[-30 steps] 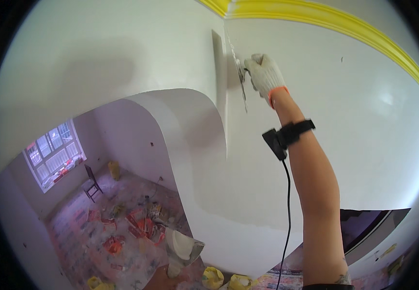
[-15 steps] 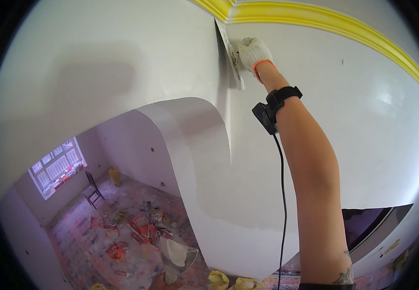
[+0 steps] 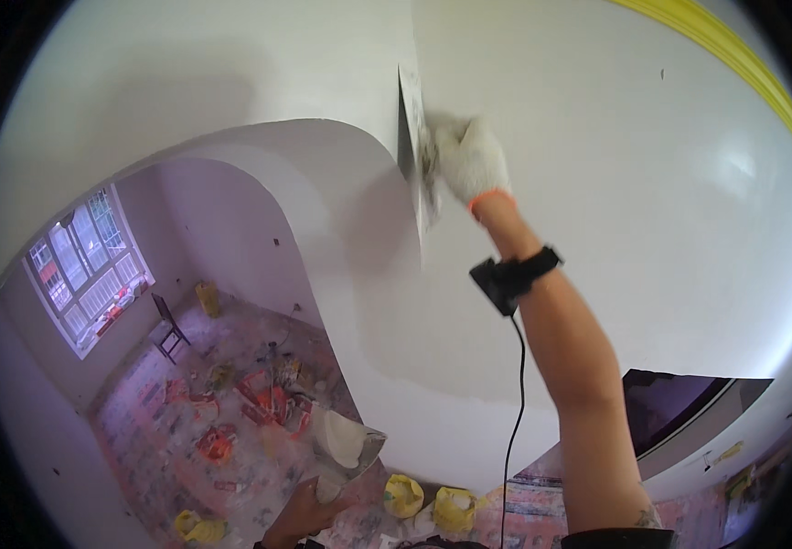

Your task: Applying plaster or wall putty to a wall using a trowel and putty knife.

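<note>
One gloved right hand point(image 3: 471, 160) is gripping a wide trowel point(image 3: 417, 156) flat against the wall point(image 3: 597, 137); below the trowel, the left hand point(image 3: 309, 512) is holding a plaster-loaded board point(image 3: 346, 444). Even pressure is advisable.

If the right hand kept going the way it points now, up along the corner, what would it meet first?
Probably nothing but bare white wall: the gloved right hand presses a wide plastering trowel against the wall edge, pointing upward. The yellow cornice strip lies off to the right; depth is unclear.
</note>
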Tool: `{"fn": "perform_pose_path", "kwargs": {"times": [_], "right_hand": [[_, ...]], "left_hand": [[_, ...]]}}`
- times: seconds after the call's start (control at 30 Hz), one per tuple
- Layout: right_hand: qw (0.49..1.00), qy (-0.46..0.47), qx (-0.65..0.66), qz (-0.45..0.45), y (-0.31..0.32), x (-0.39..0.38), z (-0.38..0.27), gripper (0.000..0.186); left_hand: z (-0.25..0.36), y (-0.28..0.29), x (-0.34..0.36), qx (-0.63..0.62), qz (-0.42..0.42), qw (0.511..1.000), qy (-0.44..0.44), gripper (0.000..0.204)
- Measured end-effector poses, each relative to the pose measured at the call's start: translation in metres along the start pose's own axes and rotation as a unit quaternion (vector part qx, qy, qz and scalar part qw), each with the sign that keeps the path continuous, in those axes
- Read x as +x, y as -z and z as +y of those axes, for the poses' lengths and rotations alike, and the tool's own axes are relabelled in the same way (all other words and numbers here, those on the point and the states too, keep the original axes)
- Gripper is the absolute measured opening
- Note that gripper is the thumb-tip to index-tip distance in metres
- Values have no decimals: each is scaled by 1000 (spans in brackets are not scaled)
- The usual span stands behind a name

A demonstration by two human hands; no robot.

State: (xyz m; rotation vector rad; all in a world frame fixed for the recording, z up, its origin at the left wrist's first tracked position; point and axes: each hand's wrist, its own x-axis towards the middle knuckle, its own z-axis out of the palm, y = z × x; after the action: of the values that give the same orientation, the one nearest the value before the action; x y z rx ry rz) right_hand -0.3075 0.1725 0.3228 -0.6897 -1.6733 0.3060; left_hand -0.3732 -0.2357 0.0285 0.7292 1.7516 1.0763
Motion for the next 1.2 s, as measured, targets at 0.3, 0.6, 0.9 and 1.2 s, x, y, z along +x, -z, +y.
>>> {"fn": "perform_pose_path", "kwargs": {"times": [0.3, 0.6, 0.9, 1.2], "right_hand": [[986, -117, 67, -101, -10, -158, 89, 28], [798, -361, 300, -379, 91, -244, 130, 22], [481, -532, 642, -271, 161, -358, 189, 40], [562, -464, 665, -162, 288, -478, 219, 39]], "left_hand": [[21, -39, -12, 18, -16, 1000, 3, 48], [30, -66, -14, 48, -38, 998, 1, 54], [78, -151, 26, 153, 58, 949, -271, 34], [94, -194, 56, 389, 163, 795, -436, 41]]}}
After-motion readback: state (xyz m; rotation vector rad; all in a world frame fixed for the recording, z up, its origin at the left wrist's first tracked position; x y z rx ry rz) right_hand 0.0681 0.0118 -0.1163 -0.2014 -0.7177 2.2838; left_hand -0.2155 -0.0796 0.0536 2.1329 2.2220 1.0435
